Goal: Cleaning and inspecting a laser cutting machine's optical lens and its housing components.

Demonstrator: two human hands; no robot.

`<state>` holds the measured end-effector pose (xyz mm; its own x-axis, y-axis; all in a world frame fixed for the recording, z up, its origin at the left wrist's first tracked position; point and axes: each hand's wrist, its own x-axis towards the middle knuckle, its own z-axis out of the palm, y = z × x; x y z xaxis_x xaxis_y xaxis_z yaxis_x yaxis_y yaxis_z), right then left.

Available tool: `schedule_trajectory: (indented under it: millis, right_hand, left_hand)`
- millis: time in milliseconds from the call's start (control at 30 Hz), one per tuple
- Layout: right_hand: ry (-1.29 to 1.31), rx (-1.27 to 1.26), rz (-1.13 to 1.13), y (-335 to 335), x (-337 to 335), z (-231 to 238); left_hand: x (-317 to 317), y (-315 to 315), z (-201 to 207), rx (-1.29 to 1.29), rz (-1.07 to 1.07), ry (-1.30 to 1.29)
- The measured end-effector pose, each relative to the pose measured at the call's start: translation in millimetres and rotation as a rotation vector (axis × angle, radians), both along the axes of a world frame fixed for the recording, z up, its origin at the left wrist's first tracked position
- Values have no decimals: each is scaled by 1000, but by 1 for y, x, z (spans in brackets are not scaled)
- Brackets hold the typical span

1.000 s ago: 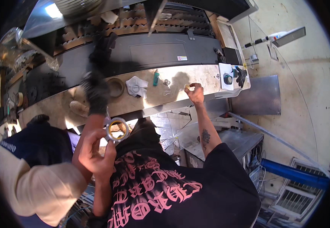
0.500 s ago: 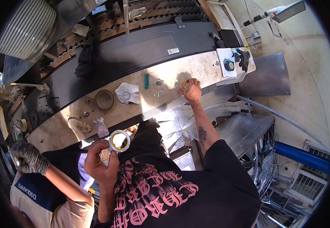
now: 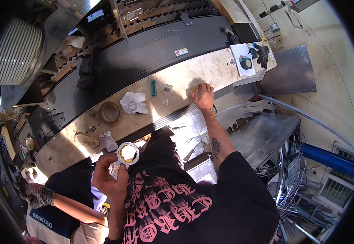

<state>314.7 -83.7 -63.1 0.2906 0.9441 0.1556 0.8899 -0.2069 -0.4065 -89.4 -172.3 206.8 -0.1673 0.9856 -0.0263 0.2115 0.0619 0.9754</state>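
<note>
In my left hand (image 3: 111,175) a silver-coloured metal ring (image 3: 128,153) with a yellow inner rim is pinched between fingers and thumb, held up in front of my chest. My right arm reaches out over the pale bench top (image 3: 209,67). There my right hand (image 3: 203,97) has its fingers closed around a small round amber-coloured piece (image 3: 195,89), at or just above the surface. Left of that hand lie a small metal fitting (image 3: 167,88) and a green, narrow object (image 3: 153,88). Farther left, a thin clear ring (image 3: 132,106) rests on a white cloth (image 3: 139,99).
A roll of brown tape (image 3: 110,112) and a small plastic bag (image 3: 109,142) lie on the bench's left part. At its right end are a white pad (image 3: 242,55) and a black glove (image 3: 262,56). Close on my left, a co-worker's gloved hand (image 3: 36,194) shows.
The whole view has shifted slightly. My right hand's amber piece shows less behind the fingers. My left hand still holds the metal ring. The co-worker's gloved hand has moved down in the picture.
</note>
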Motion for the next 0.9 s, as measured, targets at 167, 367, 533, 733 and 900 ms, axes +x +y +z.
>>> schedule_trajectory:
  millis: [167,367,533,733,900]
  right_hand:
    - [6,75,-67,-7,-8,-3]
    - [37,92,-177,-13,-12,-13]
    - [95,156,-209,-12,-14,-20]
    - [108,178,-217,-14,-15,-22]
    - [86,143,-198,-16,-12,-19]
  left_hand:
    - [2,4,0,6,-16,41]
    - [5,11,0,38,-37,42]
    - [7,16,4,49,-55,78]
    - [5,21,5,58,-159,74]
    - [6,24,3,72,-93,79]
